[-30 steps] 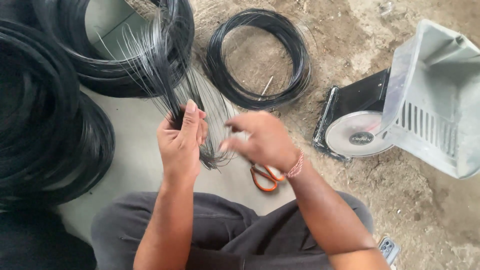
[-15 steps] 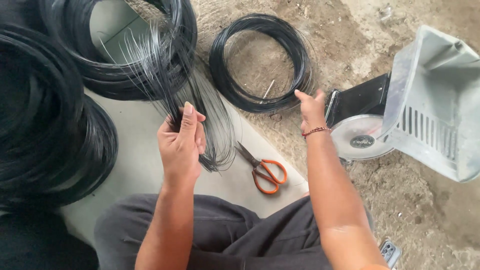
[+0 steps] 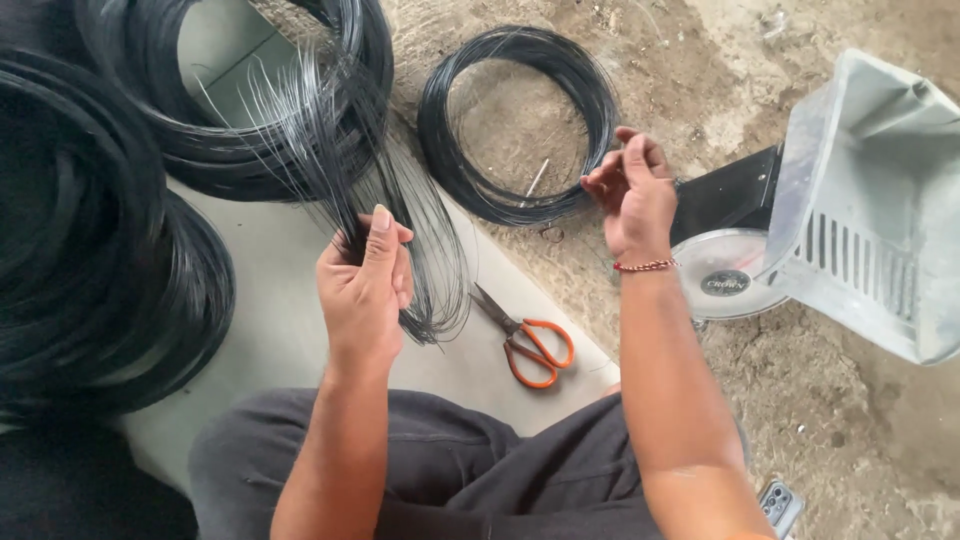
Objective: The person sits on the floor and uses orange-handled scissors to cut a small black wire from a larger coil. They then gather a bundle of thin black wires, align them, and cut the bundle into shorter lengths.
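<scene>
Head view, looking down from where I follow the work: my left hand [image 3: 366,290] is closed in a fist around a bundle of cut black wire strands [image 3: 345,170], thumb laid up along them. The strands fan out above the fist toward the far side and poke out below it in a short dark tuft. My right hand [image 3: 632,195] is raised well apart from the left, fingers curled narrow with the tips drawn together; whether a single strand is pinched there I cannot tell. A red bead bracelet [image 3: 645,265] circles that wrist.

Just beyond the right hand's fingertips lies a small coil of black wire [image 3: 440,130] on the dirt ground [image 3: 650,60]. Between the two hands, nearer my lap, orange-handled scissors [image 3: 530,345] rest with blades shut on a pale mat [image 3: 270,330]. Behind the left hand's wire fan sits a larger wire coil [image 3: 200,160], and further to that hand's outer side a heavy stack of black wire coils [image 3: 90,290] fills the edge of the frame.

Just past the right wrist, on its outer side, stands a grey metal machine housing [image 3: 870,230] with a round silver disc [image 3: 725,280] at its base. By the right elbow a phone corner [image 3: 778,503] shows. My dark grey trousers [image 3: 480,470] fill the bottom.
</scene>
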